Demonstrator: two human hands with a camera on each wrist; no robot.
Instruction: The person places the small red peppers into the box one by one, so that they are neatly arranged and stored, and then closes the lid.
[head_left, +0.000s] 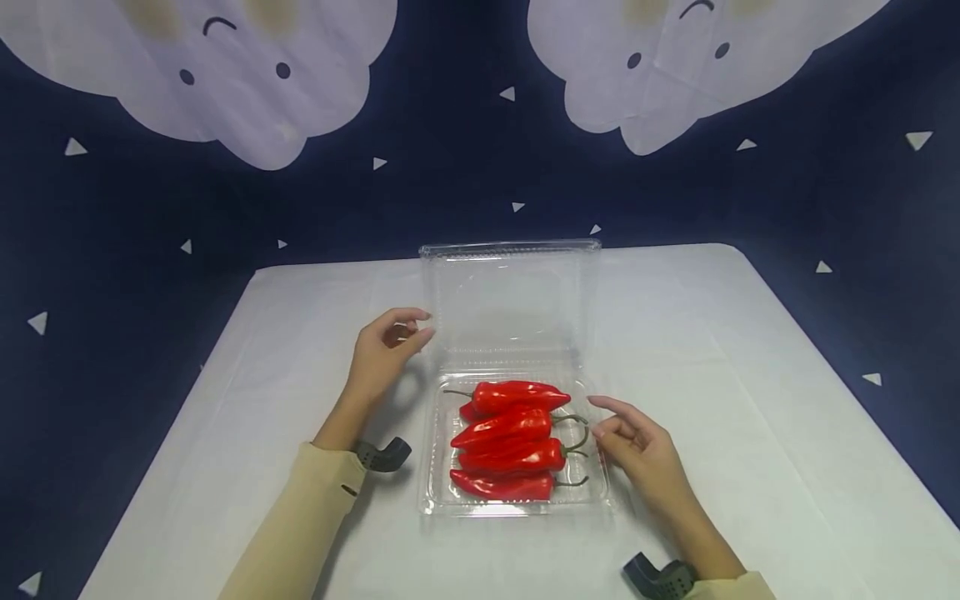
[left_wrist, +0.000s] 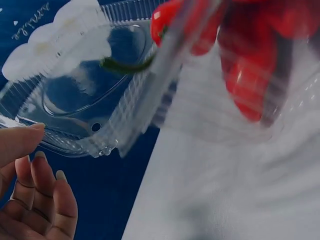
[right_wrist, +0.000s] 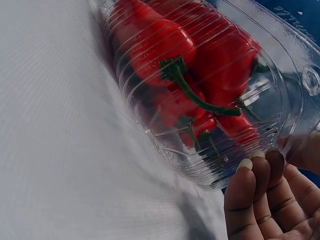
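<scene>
A clear plastic clamshell container lies on the white table with its hinged lid swung back, away from me. Several glossy red peppers with green stems fill its base, side by side. My left hand is at the lid's left edge. In the left wrist view its thumb meets the clear plastic, while the other fingers stay apart below. At the base's right side is my right hand. The right wrist view shows its fingertips and thumb pinching the container's rim.
White cloth covers the table. Behind it hangs a dark blue backdrop printed with clouds and small triangles. A dark strap with a curved mount sits on the left wrist, and a similar mount on the right.
</scene>
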